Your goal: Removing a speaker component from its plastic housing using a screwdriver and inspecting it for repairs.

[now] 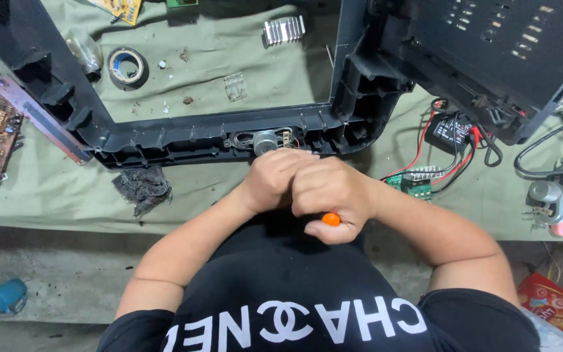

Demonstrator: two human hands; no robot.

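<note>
- Nearest the camera, the right hand (333, 199) is closed in a fist around an orange-handled tool (331, 220), probably a screwdriver; only the orange butt end shows below the palm.
- The left hand (275, 179) is curled and pressed against the right, fingers folded near the tool's hidden tip. Whether it grips the shaft cannot be told.
- Just beyond both hands, a small grey round motor (265, 141) sits in the lower rail of a large black plastic frame (184, 133) on the green-covered table (229, 98).
- Risk, as a judgement: with the tip hidden under the hands, the tool could slip off its seat and gouge the plastic or jab the left hand's fingers if pressed hard.
- To the right lies a green circuit board (415, 182) with red and black wires (425, 140); a slip sideways could snag them.
- Farther off sit a roll of tape (127, 67) and a finned metal heatsink (284, 29).
</note>
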